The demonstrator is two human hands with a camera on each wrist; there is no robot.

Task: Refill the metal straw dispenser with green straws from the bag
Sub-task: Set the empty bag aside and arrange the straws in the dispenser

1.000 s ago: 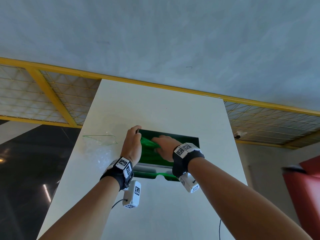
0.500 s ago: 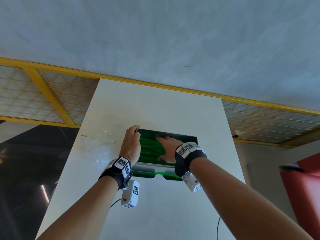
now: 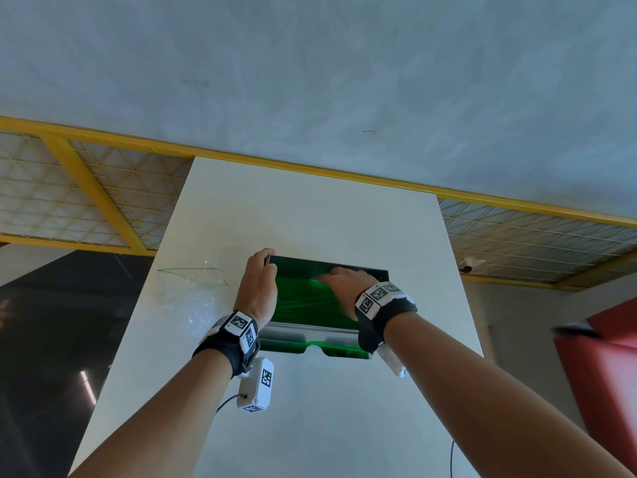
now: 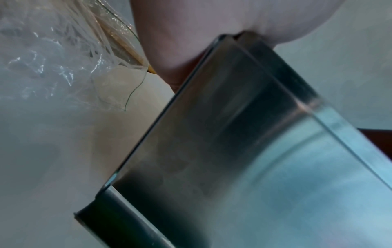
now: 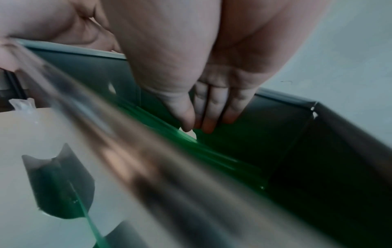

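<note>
The metal straw dispenser (image 3: pixel 293 334) stands open on the white table (image 3: pixel 310 219), with green straws (image 3: pixel 303 301) lying inside it. My left hand (image 3: pixel 260 281) grips its rear left corner; the left wrist view shows the fingers (image 4: pixel 191 33) curled over the top edge of the steel side wall (image 4: pixel 233 151). My right hand (image 3: pixel 341 281) reaches into the box. Its straight fingers (image 5: pixel 210 117) press on the straws (image 5: pixel 212 154) near the back wall. A single straw shows in the front slot (image 3: pixel 331 348). The clear plastic bag (image 3: pixel 193 288) lies crumpled to the left.
A yellow-framed mesh railing (image 3: pixel 96 201) runs behind the table, against a grey wall. A red seat (image 3: pixel 603 357) stands at the right. A thin black cable (image 3: pixel 452 457) hangs off the table's near right edge. Dark floor lies to the left.
My right hand has slid a little to the right and back over the straws, and a raised bunch under it now lies flat. My left hand keeps its grip on the corner.
</note>
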